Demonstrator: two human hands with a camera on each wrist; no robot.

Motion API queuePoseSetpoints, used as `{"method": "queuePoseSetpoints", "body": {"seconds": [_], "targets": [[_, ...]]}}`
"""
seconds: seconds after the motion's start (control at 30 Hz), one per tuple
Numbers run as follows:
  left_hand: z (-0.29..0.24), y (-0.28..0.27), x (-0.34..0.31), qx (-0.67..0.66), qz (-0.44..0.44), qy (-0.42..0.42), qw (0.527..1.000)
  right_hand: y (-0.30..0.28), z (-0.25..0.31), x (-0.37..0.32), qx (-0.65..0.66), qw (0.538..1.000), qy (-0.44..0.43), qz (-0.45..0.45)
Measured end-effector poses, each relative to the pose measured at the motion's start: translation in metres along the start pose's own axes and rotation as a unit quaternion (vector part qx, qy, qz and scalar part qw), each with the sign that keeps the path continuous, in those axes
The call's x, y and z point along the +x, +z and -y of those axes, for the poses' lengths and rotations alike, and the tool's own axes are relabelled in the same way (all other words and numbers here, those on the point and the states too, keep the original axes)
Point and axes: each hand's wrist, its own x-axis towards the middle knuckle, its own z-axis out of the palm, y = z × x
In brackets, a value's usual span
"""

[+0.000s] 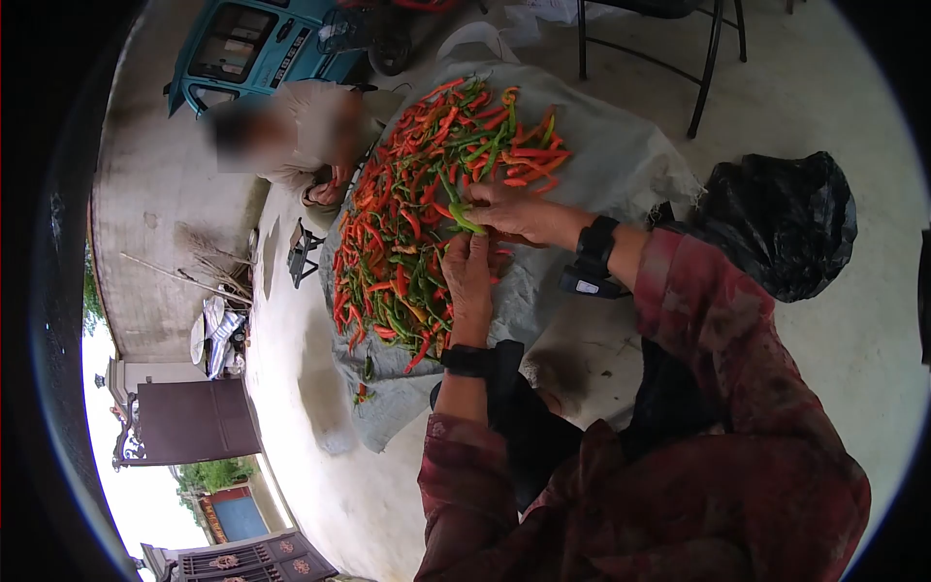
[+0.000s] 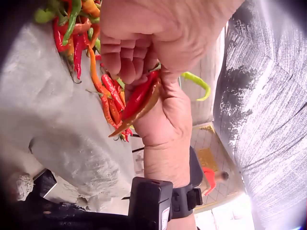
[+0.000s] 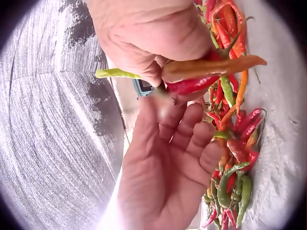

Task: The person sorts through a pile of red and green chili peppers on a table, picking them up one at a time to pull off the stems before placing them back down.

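Where the heap of chillies (image 1: 407,223) spreads red, green and orange over a grey sack (image 1: 611,165) laid on the concrete floor (image 1: 853,330), the person's two hands meet at its near edge, just above the pile. The right grip (image 1: 519,213) is curled tight round a small bunch of three. These are a red chilli (image 2: 139,96), an orange-brown chilli (image 2: 148,103) lying flat against it, and a yellow-green chilli (image 2: 196,82) that sticks out of the other side of the fist. The pointed tips of the red and orange-brown ones stand clear of the fingers and point toward the heap. The left grip (image 1: 467,276) lies right against it, palm showing in the right wrist view, its fingers (image 3: 192,129) loosely bent with their tips up against the held bunch. The forefinger there is blurred, so I cannot tell whether this grip pinches a stem or only touches. Each wrist wears a black camera band (image 2: 151,203), and both sleeves are dark red. More loose chillies lie on the sack just beside the hands. A bulging black bag (image 1: 781,223) sits on the floor close to the sack's edge, on the person's right. At the far side of the heap a second person (image 1: 310,136) in a pale top sits with a hand at the chillies, and a small dark stool (image 1: 299,250) stands near them. Beyond the sack are the black legs of a chair (image 1: 713,58) and part of a blue vehicle (image 1: 252,44).
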Motion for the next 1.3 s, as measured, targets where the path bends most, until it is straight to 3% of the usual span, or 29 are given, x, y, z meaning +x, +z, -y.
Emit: {"method": "queuePoseSetpoints", "body": {"seconds": [0.1,0.17,0.23,0.3,0.43,0.57,0.63,0.73,0.87,0.93,0.97,1.07,1.13,1.17,1.23,1.3], "targets": [[0.006,-0.008,0.007,0.003,0.002,0.012,1.000,-0.001,0.003,0.008,-0.048,0.998,-0.021,-0.026],[0.013,-0.015,0.013,-0.020,-0.019,0.036,0.999,-0.010,0.010,0.006,-0.042,0.997,0.010,-0.059],[0.013,-0.020,0.019,-0.046,-0.031,0.021,0.998,-0.013,0.022,0.004,0.113,0.984,0.023,-0.136],[0.017,-0.024,0.023,-0.107,-0.025,0.042,0.993,-0.014,0.024,0.005,0.135,0.980,0.037,-0.142],[0.028,-0.020,0.018,-0.218,0.019,-0.018,0.976,-0.002,0.021,0.010,0.227,0.963,0.054,-0.138],[0.029,-0.013,0.014,-0.226,0.022,-0.003,0.974,0.013,0.018,0.017,0.312,0.942,0.022,-0.119],[0.030,-0.015,0.015,-0.329,0.037,-0.009,0.943,0.021,0.014,0.024,0.262,0.957,-0.008,-0.129],[0.032,-0.024,0.014,-0.382,0.055,-0.005,0.922,0.031,0.008,0.030,0.184,0.969,-0.070,-0.152],[0.044,-0.025,0.013,-0.371,0.007,-0.007,0.929,0.052,-0.009,0.029,0.073,0.972,-0.140,-0.175],[0.033,-0.020,0.006,-0.247,-0.077,-0.044,0.965,0.058,-0.013,0.022,0.017,0.981,-0.111,-0.158],[0.036,-0.019,0.008,-0.248,-0.077,-0.043,0.965,0.059,-0.014,0.020,-0.038,0.986,-0.082,-0.142],[0.043,-0.018,0.009,-0.217,-0.096,0.013,0.971,0.061,-0.014,0.019,-0.007,0.992,-0.045,-0.119],[0.030,-0.022,0.003,-0.088,-0.117,0.040,0.988,0.058,-0.007,0.020,0.017,0.994,-0.012,-0.112],[0.029,-0.025,0.005,-0.089,-0.117,0.041,0.988,0.053,-0.002,0.025,0.072,0.990,0.002,-0.123],[0.028,-0.034,0.011,-0.337,-0.084,-0.042,0.937,0.038,0.006,0.033,0.126,0.983,0.019,-0.134],[0.026,-0.036,0.012,-0.346,-0.100,-0.029,0.932,0.021,0.013,0.031,0.127,0.981,0.016,-0.147]]}}
